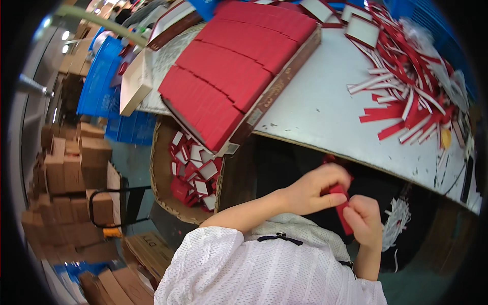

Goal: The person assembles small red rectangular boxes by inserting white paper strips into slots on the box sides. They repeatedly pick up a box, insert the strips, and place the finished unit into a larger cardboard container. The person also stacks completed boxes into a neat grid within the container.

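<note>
Two hands (320, 189) — one red piece (345, 221)

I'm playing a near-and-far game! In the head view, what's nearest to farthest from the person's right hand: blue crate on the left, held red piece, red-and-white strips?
1. Red piece: touching the right hand.
2. Red-and-white strips: on the table, upper right.
3. Blue crate: far left.

Held red piece (346, 225): matt. Tabletop (315, 96): smooth, slight sheen, scuffed. Far-left crate (98, 84): blue plastic. Left open carton (162, 147): matt corrugated cardboard. Shirt (244, 269): textured openwork knit cloth.
</note>
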